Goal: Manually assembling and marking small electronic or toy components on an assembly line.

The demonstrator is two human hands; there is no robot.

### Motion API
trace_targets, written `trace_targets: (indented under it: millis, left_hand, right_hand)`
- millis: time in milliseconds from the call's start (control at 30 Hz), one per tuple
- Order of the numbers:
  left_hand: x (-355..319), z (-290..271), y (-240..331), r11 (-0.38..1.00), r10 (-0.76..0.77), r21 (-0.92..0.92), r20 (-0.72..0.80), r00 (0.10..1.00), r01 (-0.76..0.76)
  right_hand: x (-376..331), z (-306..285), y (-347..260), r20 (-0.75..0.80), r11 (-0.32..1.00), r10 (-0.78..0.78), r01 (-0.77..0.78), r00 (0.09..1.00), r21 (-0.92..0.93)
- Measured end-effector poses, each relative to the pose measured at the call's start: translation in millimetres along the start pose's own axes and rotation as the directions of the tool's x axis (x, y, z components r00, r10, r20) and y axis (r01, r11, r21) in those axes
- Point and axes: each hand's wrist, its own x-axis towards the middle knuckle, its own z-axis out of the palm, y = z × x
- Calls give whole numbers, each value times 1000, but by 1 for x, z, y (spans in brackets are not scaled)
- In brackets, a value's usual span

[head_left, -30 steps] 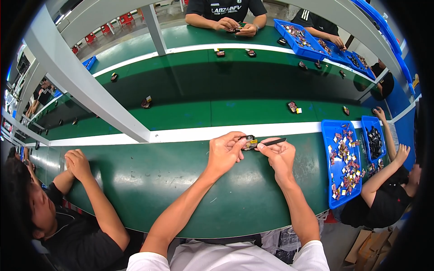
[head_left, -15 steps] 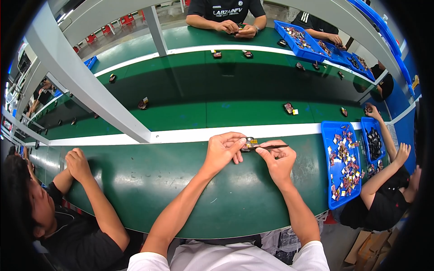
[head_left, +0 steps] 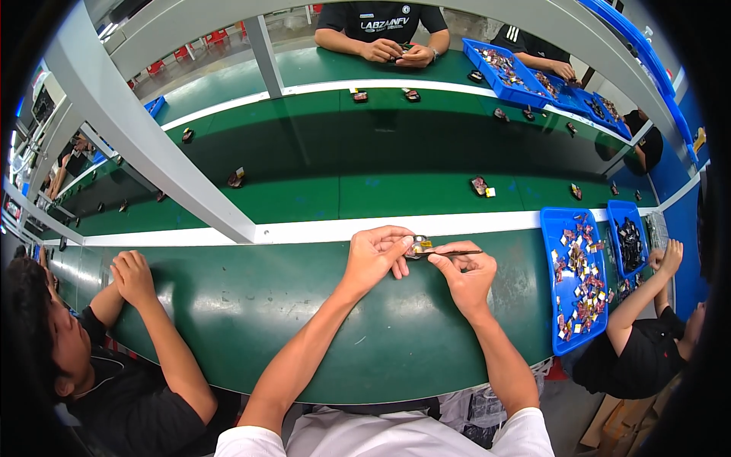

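Left hand [head_left: 375,257] was closed on a small dark-and-yellow part [head_left: 418,245], still being probed by a thin dark tool [head_left: 454,252] pinched in the right hand [head_left: 466,276]; work appeared unfinished.

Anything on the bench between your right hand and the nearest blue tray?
No. In the head view, only bare green bench top lies between the right hand, which holds a thin dark tool, and the blue tray of small parts.
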Motion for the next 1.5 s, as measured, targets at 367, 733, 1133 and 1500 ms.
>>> trace_targets:
  millis: [367,733,1133,1500]
  left_hand:
    - [3,-4,-3,999,3,-48,-4,1000,-3]
    - [-2,-4,-7,998,-3,-70,6,1000,3]
    - [-1,-3,-5,999,7,-45,-1,1000,-7]
    - [-1,0,-3,999,17,-29,-6,1000,-17]
  right_hand:
    - [0,3,0,1,999,-27,28,1000,-38]
    - [-7,4,-3,-24,1000,10,-10,1000,-10]
    - [-5,4,-3,-3,998,52,-52,999,36]
    - [-6,3,1,-12,999,46,-46,999,28]
